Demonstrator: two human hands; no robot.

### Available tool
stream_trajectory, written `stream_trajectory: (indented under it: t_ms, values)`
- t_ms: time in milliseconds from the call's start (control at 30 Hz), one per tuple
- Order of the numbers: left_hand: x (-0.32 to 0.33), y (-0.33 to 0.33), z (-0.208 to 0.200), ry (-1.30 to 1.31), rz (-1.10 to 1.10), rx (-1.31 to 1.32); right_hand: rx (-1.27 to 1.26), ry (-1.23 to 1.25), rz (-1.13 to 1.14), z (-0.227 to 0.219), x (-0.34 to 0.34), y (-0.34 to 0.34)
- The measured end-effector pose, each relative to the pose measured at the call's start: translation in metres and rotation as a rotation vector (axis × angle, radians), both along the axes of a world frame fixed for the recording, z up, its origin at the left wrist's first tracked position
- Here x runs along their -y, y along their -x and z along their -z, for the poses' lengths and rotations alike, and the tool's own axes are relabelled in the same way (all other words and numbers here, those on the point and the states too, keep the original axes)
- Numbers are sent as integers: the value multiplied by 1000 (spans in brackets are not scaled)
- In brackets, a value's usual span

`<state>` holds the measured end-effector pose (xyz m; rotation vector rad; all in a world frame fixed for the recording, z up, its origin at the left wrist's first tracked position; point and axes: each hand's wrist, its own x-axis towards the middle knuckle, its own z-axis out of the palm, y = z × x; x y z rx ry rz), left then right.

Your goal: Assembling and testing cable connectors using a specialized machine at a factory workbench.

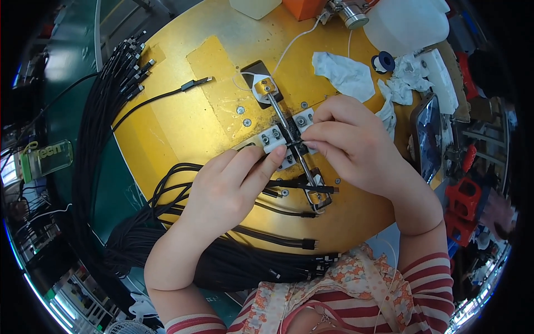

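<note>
Cable (pixel 293 143) at metal rod (pixel 281 116), beside white block (pixel 267 139). Left hand (pixel 222 186) pinches one side tight; right hand (pixel 356 142), thumb to finger, seems closed on other side. Uneven pull could skew it; slack cables (pixel 278 240) below could snag left hand if it dips.
</note>
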<state>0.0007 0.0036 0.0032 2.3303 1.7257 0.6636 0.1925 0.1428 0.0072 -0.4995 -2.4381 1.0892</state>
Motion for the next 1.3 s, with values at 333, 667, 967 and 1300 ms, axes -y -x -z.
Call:
stream_trajectory:
  t_ms: [333,667,967,1300]
  values:
    - [0,0,-2,16,-8,-9,144,-421,-57,-12,12,-8]
    - [3,5,-7,94,-22,13,377,293,-248,-42,4,-19]
    - [3,14,-22,165,-60,102,27,76,-111,-43,4,-20]
    - [17,-19,-52,436,-17,687,-143,290,-182,-48,10,-20]
